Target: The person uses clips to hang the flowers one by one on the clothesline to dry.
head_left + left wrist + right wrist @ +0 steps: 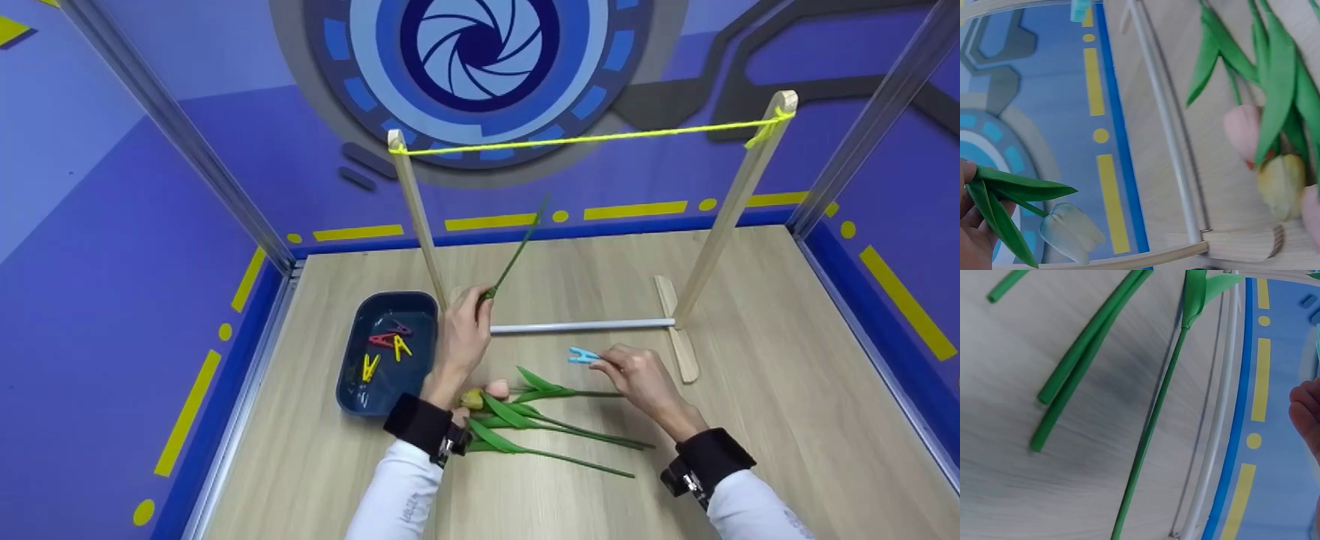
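Observation:
A white artificial tulip (1069, 230) is held by my left hand (465, 334), whose fingers grip it near its green leaves (1027, 185). In the head view its stem (521, 251) points up and away below the yellow string (600, 139). My right hand (641, 379) pinches a light blue clothespin (583, 355) over the table, to the right of the left hand. Below and between the hands lie several more tulips, among them a pink one (1241, 132) and a yellow one (1282, 185), with stems toward the right.
A dark blue tray (352, 382) at the left contains red, yellow and purple clothespins (401, 347). Two wooden posts (731, 210) carry the string, and a pale rod (585, 327) joins them low down. Blue-purple panels (247, 165) enclose the wooden table (757, 300).

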Demonstrator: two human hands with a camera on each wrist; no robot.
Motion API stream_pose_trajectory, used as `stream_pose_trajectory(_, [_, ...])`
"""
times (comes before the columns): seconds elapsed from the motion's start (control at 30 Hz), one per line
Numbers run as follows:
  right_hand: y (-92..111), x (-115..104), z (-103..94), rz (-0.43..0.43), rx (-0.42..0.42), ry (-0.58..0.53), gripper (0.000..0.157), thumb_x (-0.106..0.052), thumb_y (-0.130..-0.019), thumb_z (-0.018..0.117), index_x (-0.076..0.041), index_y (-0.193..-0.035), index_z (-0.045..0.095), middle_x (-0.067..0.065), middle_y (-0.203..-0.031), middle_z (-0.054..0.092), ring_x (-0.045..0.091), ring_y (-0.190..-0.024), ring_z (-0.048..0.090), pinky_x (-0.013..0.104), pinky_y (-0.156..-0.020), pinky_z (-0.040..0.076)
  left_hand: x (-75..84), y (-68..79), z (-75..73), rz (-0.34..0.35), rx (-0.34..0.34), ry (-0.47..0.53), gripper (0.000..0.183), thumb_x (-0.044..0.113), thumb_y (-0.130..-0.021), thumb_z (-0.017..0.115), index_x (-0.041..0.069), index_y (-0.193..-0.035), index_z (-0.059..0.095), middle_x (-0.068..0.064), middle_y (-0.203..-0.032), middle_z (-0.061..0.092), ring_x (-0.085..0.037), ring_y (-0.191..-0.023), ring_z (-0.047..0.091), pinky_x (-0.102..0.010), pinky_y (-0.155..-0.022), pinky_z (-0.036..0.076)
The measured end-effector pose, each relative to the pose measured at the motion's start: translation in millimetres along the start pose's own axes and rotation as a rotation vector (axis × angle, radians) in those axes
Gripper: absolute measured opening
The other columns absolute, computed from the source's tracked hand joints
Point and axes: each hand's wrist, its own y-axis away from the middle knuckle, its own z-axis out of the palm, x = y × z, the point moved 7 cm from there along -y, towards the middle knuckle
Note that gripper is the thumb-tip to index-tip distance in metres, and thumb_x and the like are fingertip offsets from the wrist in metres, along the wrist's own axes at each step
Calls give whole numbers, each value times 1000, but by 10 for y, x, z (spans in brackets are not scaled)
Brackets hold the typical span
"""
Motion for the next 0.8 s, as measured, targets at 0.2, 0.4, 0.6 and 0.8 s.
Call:
stream_pose_trajectory(0.2, [-97, 43, -62, 8, 32, 22, 13, -6, -72, 84, -5, -78, 73, -1, -63, 61, -2, -53, 38, 15, -46, 34, -27, -85, -170, -44, 58, 36, 21, 15, -101, 56, 7, -118, 66, -8, -99, 72, -16, -78, 66, -32, -67, 54])
stream_pose_trajectory(0.4, [-195, 58, -116, 33, 36, 4, 12, -7, -74, 83, -5, -84, 76, 1, -66, 62, -2, -55, 34, 14, -47, 30, -25, -137, -295, -61, 114, 64, 22, 16, -101, 56, 6, -117, 66, -9, -90, 72, -16, -69, 63, -30, -63, 51])
stream_pose_trajectory(0.6, [-185, 2, -38, 26, 10, -29, 11, -5, -75, 83, -4, -83, 75, 0, -66, 62, -3, -55, 36, 12, -48, 31, -40, -184, -358, -93, 155, 71, 23, 15, -101, 56, 3, -118, 65, -11, -93, 74, -19, -70, 65, -33, -63, 52])
stream_pose_trajectory(0.8, [-187, -28, 28, 32, 14, -39, 11, -6, -74, 83, -4, -79, 74, -2, -63, 60, -3, -55, 35, 11, -48, 29, -54, -206, -353, -118, 170, 80, 22, 15, -100, 57, 4, -117, 65, -10, -91, 74, -17, -67, 62, -28, -60, 48])
